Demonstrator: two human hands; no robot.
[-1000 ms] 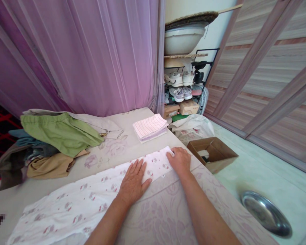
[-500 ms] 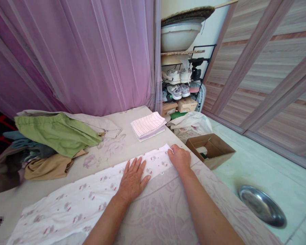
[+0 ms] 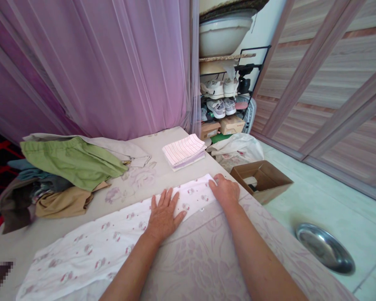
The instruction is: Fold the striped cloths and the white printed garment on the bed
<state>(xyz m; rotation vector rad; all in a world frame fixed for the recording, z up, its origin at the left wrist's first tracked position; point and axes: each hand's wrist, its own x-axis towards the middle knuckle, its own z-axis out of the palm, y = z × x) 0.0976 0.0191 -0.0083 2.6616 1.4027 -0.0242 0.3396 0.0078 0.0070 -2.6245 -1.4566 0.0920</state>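
Observation:
White pants with small red and grey cartoon prints lie folded lengthwise into a long strip on the bed, wide at the left and narrowing to the right. My left hand rests flat on the strip with its fingers spread. At the narrow end my right hand is closed, its thumb and curled fingers pinching the hem corner. Just beyond the strip sits a neat folded stack of pink-striped cloth, which neither hand touches.
Green shorts top a loose clothes pile at the left, before the purple curtain. Beyond the bed's right edge stand a cardboard box, a shiny metal basin and a shoe rack. A wooden wardrobe lines the right.
The view has shifted slightly, so everything sits a little further right in it. Both hands keep nearly the same places on the pants.

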